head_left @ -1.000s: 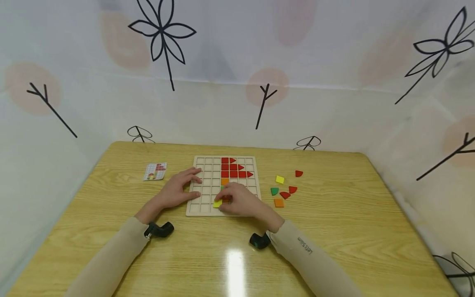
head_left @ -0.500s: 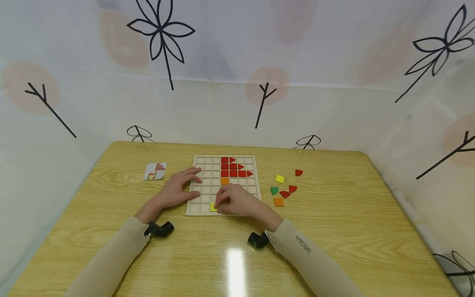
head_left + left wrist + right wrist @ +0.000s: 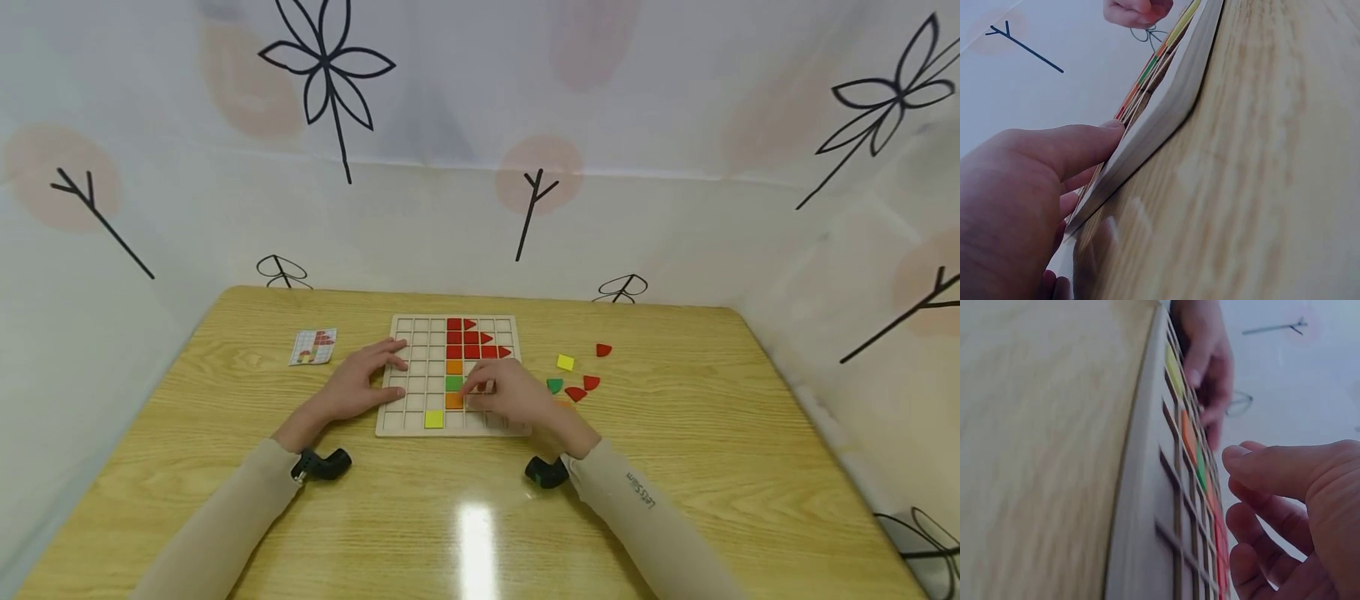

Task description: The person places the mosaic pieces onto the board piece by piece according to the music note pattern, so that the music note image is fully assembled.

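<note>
A wooden grid board (image 3: pixel 417 377) lies on the table, with tiles set in some of its squares. My left hand (image 3: pixel 356 382) rests on the board's left edge; in the left wrist view its thumb lies along the rim. A yellow square tile (image 3: pixel 434 419) sits in the front row. Just behind it and to the right, an orange tile (image 3: pixel 453 402), a green tile (image 3: pixel 453 383) and another orange tile form a column leading up to rows of red tiles (image 3: pixel 472 352). My right hand (image 3: pixel 510 390) hovers over the board's right half, fingers loosely bent, nothing between them.
Right of the board lie loose pieces: a yellow square (image 3: pixel 566 362), a green rounded piece (image 3: pixel 554 386), several red rounded pieces (image 3: pixel 592 382) and an orange square partly hidden by the right hand. A small pattern card (image 3: pixel 312 347) lies at the left.
My right hand has set the yellow tile into the front row, let go of it and moved right. The green and orange tiles have come into view. My left hand has stayed put.
</note>
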Tool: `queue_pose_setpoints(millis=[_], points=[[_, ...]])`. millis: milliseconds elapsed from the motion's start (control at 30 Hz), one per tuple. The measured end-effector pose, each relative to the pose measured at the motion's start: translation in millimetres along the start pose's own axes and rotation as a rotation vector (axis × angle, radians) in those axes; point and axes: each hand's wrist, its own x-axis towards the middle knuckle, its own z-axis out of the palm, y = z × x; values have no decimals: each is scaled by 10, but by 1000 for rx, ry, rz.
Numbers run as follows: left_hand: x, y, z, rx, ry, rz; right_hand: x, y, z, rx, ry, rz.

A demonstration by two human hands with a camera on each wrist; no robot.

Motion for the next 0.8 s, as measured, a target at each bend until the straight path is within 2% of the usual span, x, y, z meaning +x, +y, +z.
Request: queue_pose_setpoints(millis=[133,300,400,567,667,800], points=[[-4,-5,0,2,-2,-5,-201,178,-233,-16,83,57],[-6,-1,-3,2,-5,-11,-537,472,-532,-41,192,169],[-12,2,-1,5,-4,-12,-748,651,-682,-54,228,244],[-16,6,-3,9,-6,-16,-1051,878,-878,-48,263,355],[-14,5,-1,9,-5,-13,-1154,970,-933,-56,253,376],[-7,-1,4,18,2,-1,-1190,1038,-926,-88,190,367]])
